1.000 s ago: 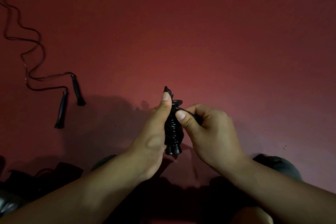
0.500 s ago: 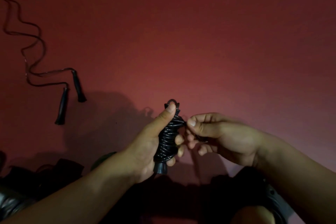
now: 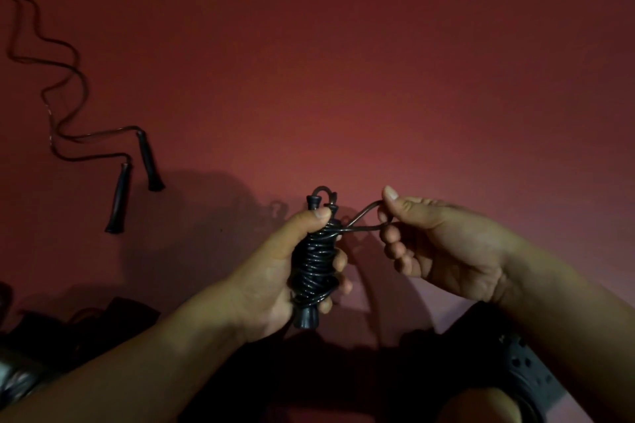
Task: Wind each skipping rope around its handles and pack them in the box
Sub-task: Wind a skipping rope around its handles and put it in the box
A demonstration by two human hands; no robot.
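Left hand point(image 3: 275, 271): fingers curled round wound skipping rope point(image 3: 314, 261), glossy black coils, upright.
Right hand point(image 3: 443, 247): fingertips pinch thin rope loop point(image 3: 360, 220).
Second rope point(image 3: 68, 106): wavy, unwound, on red floor point(image 3: 378, 79).

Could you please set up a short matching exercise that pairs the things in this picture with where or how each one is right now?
Things:
1. wound rope bundle
2. loose rope loop
3. unwound skipping rope
4. right hand

States:
A. lies spread out in curves on the red surface, far left, handles side by side
B. pinches a loop of rope
C. gripped upright in the left hand
D. sticks out sideways from the top of the bundle

Pairs: 1-C, 2-D, 3-A, 4-B
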